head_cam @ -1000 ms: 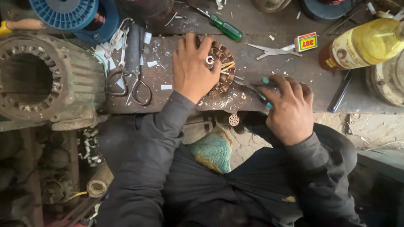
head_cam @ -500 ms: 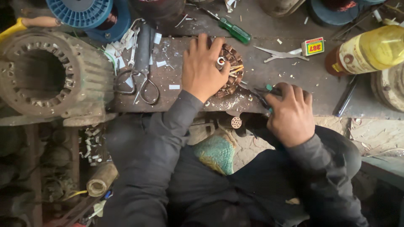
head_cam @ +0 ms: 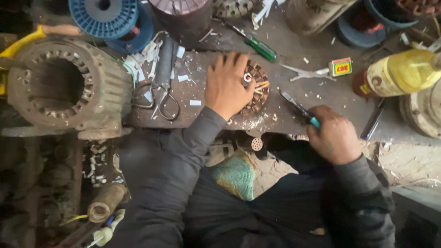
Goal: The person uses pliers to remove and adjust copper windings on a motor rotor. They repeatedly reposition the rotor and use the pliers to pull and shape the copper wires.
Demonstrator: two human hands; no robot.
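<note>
My left hand (head_cam: 227, 85) lies flat on a small round copper-wound motor stator (head_cam: 258, 87) on the dark work board (head_cam: 202, 110), fingers spread over its top; a ring shows on one finger. My right hand (head_cam: 334, 138) is closed around teal-handled pliers (head_cam: 298, 108), whose tip points up-left toward the stator but stands a little away from it. Both arms wear dark sleeves.
A big rusty motor housing (head_cam: 64, 87) sits at left, scissors (head_cam: 158, 94) beside it. Blue wire spools (head_cam: 108, 16), a green-handled screwdriver (head_cam: 259, 46), metal snips (head_cam: 308, 73), a small yellow-red box (head_cam: 340, 67) and a yellow oil bottle (head_cam: 399, 73) lie further back and right.
My right hand has drawn the pliers back to the right, away from the stator. The left hand stays pressed on the stator.
</note>
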